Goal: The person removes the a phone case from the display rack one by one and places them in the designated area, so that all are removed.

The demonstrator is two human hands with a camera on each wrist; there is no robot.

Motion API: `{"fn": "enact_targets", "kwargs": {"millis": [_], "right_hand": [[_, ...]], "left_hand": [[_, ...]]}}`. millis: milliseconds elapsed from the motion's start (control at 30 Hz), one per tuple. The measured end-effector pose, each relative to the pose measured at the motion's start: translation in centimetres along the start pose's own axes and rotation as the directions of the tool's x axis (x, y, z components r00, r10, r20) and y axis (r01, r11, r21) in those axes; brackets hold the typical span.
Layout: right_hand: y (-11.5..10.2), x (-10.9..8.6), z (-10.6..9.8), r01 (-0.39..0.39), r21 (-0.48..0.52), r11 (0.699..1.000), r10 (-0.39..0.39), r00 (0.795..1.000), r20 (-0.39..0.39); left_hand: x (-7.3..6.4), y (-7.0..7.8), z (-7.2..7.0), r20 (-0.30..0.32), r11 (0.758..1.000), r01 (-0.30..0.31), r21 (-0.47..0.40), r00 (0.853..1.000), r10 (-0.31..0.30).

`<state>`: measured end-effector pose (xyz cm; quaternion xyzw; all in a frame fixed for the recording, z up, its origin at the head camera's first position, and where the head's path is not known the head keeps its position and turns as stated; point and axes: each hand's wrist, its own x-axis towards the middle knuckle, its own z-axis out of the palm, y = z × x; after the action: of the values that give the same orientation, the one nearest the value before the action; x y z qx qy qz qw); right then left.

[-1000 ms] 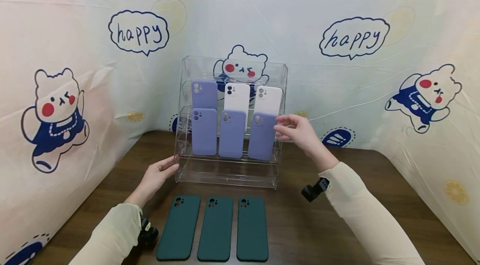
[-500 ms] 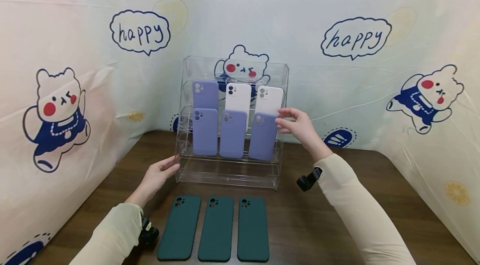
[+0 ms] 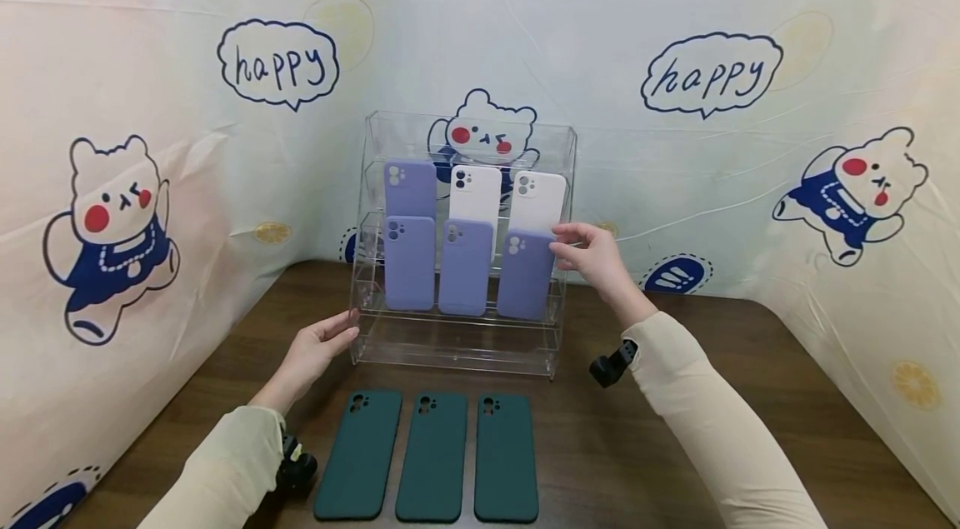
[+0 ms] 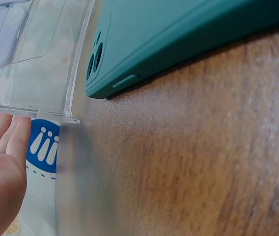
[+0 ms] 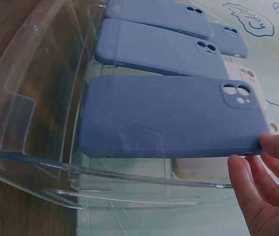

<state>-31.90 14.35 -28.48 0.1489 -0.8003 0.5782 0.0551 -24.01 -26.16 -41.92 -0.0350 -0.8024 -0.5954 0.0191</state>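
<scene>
A purple phone case [image 3: 524, 275] stands at the right end of a row in a clear acrylic rack [image 3: 457, 354]. My right hand [image 3: 596, 258] pinches its upper right corner between thumb and fingers, which the right wrist view shows from close by. Left of it in that row are two more purple phone cases, one in the middle [image 3: 465, 266] and one at the left end [image 3: 409, 262]. With mostly straight fingers my left hand [image 3: 315, 354] touches the rack's left side. In the left wrist view, its fingertips [image 4: 19, 130] meet the clear side wall.
On the tier behind stand a purple case [image 3: 409, 187] and two white cases, one centre [image 3: 476, 192] and one right [image 3: 537, 200]. Three dark green cases [image 3: 430, 458] lie side by side on the brown wooden table [image 3: 600, 462] before the rack. A printed cloth [image 3: 600, 12] encloses the back and sides.
The right-end purple case's top edge has dropped slightly and its camera cutout looks more level. My right hand first closes in on the corner, then lowers a little. The left hand keeps its place.
</scene>
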Motion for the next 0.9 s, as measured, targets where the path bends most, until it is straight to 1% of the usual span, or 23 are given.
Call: {"fn": "enact_targets", "kwargs": {"millis": [167,367,600,900], "right_hand": [[0.1,-0.2,0.2,-0.004,-0.008,1.000,0.004,1.000,-0.013],[0.2,-0.4,0.3,-0.009,-0.010,1.000,0.008,1.000,-0.026],[0.0,-0.6,0.2,0.000,0.012,1.000,0.000,0.999,-0.037],[-1.1,-0.9,-0.4,0.065,0.058,0.996,-0.061,0.996,-0.063]], "left_hand": [[0.0,0.0,0.0,0.003,1.000,-0.009,-0.006,1.000,0.009],[0.0,0.0,0.0,-0.003,1.000,-0.006,0.003,1.000,0.006],[0.0,0.0,0.1,-0.009,1.000,-0.002,0.006,1.000,0.002],[0.0,0.1,0.2,-0.004,1.000,-0.002,-0.013,1.000,0.002]]}}
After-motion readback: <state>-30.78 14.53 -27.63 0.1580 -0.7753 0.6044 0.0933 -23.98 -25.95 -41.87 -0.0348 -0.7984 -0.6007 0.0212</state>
